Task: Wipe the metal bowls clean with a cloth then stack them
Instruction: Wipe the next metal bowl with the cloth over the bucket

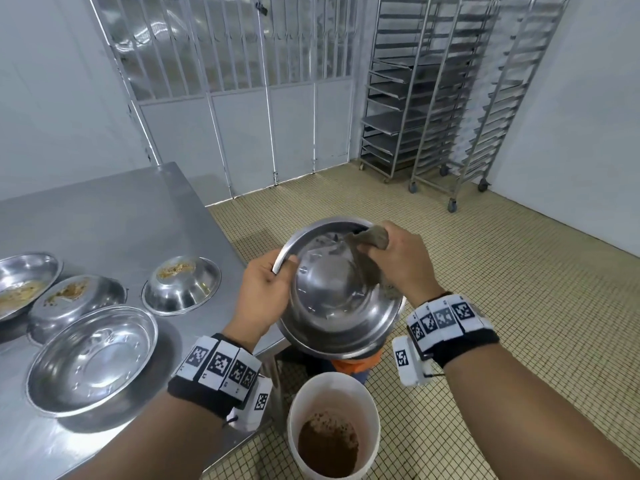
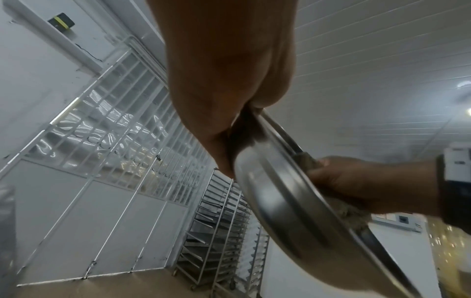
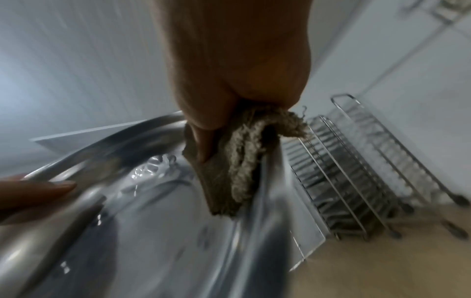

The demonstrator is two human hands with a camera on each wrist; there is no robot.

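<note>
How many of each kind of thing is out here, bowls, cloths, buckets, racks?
Metal bowls: 5, one in the hands, four on the table
Cloth: 1
White bucket: 1
Wheeled tray racks: 3
Total: 10

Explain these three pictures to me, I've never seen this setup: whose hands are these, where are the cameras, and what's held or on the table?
No machine here: a person works bare-handed, with marker bands and a small camera on each wrist. The large picture comes from a head camera looking down; the other two look along each hand. The left hand grips the rim of a tilted metal bowl. The right hand presses a brownish cloth inside it. On the steel table lie four more bowls: the nearest looks clean, three behind it hold brown residue. A white bucket with brown contents stands on the floor below.
</note>
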